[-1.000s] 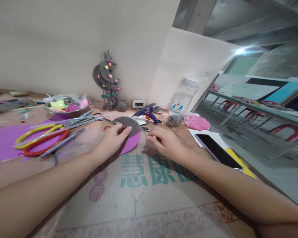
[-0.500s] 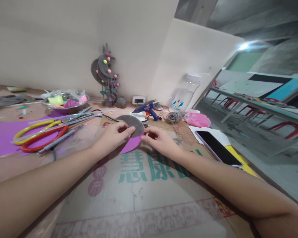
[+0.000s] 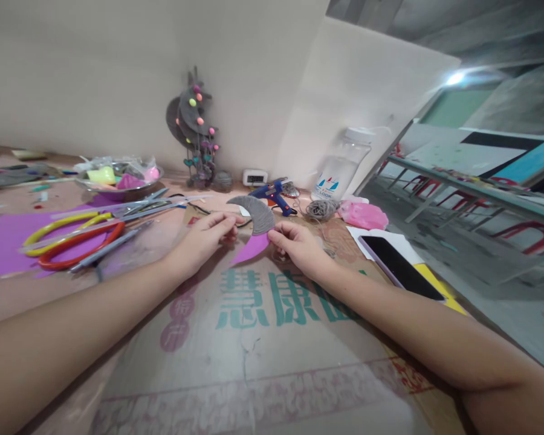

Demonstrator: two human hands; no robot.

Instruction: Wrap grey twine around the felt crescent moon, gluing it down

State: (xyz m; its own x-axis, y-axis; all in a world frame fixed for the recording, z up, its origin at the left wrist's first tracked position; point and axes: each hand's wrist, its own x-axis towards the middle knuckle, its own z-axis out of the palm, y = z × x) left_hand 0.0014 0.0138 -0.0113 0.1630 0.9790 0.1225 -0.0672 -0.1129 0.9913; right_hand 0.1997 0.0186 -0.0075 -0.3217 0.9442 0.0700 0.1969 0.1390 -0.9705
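A crescent-shaped cutout [image 3: 256,212] is held up over the cardboard; its upper part is wrapped in grey yarn, and its lower tip is bare purple. My right hand [image 3: 295,244] pinches its right edge, near where the yarn ends and the purple begins. Left of the crescent, my left hand [image 3: 216,234] has thumb and fingertips pressed together. What those fingers hold, if anything, is too small to make out. Behind the right hand lies a ball of grey yarn [image 3: 323,209]. A blue glue gun [image 3: 275,194] rests just beyond the crescent.
Red-and-yellow-handled scissors [image 3: 79,241] lie on purple sheets [image 3: 4,241] at left, before a metal bowl [image 3: 118,192] of craft pieces. A finished moon hanging [image 3: 193,121] leans on the wall. A plastic bottle [image 3: 342,163], pink bag [image 3: 363,214] and phone [image 3: 401,269] are at right.
My left hand has come off the crescent and moved slightly left. The crescent, in my right hand, has shifted right and turned, showing its curved inner edge.
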